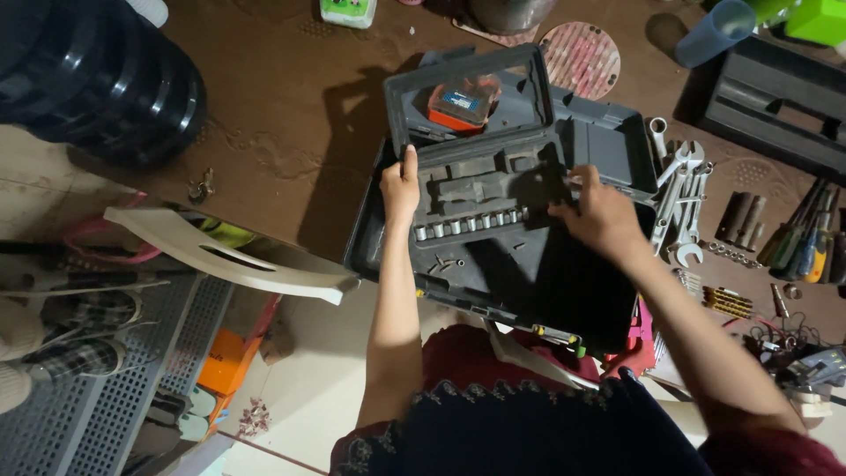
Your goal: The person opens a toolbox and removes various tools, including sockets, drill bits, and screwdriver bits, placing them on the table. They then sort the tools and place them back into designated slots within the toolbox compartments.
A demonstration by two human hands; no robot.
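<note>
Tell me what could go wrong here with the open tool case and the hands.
The tool case sits tilted near the table's edge; it might slide toward the person. The left hand grips only its rim, so the loose sockets could roll out. The right hand reaches across near the wrenches and may knock them.

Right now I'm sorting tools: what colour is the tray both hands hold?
Dark grey tool tray, seen clearest in the head view.

brown table (pixel 291 115): open grey tool case (pixel 493 238), wrenches (pixel 683 198), screwdrivers (pixel 806 234), black tray (pixel 780 101).
</note>
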